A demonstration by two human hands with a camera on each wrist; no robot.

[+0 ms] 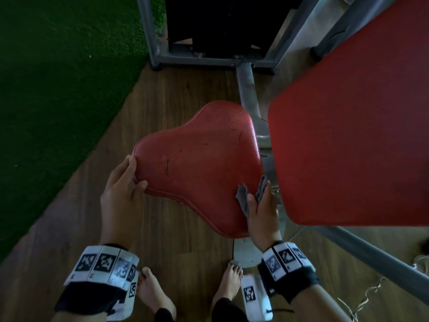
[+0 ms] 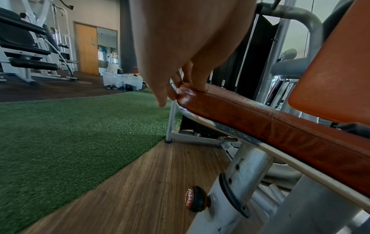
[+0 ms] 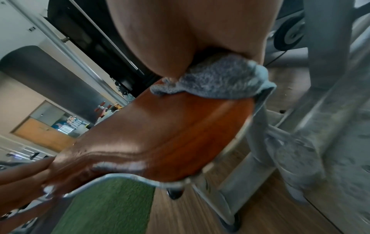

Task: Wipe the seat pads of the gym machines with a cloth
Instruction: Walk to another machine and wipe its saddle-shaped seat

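Observation:
A red seat pad (image 1: pixel 197 163) with small cracks sits on a grey metal post, below me in the head view. My left hand (image 1: pixel 123 182) grips its left corner, thumb on top and fingers curled over the edge (image 2: pixel 180 88). My right hand (image 1: pixel 262 208) holds a grey cloth (image 1: pixel 243 196) against the pad's right edge. In the right wrist view the cloth (image 3: pixel 216 80) is bunched under my palm on the pad (image 3: pixel 160 134) and hangs over its side. The pad's near edge looks wet and shiny.
A large red back pad (image 1: pixel 348 135) stands close on the right, just beyond my right hand. The grey machine frame (image 1: pixel 209 56) and black weight stack lie ahead. Green turf (image 1: pixel 58 89) covers the left; wooden floor (image 1: pixel 162 101) lies underneath. My bare feet are below the seat.

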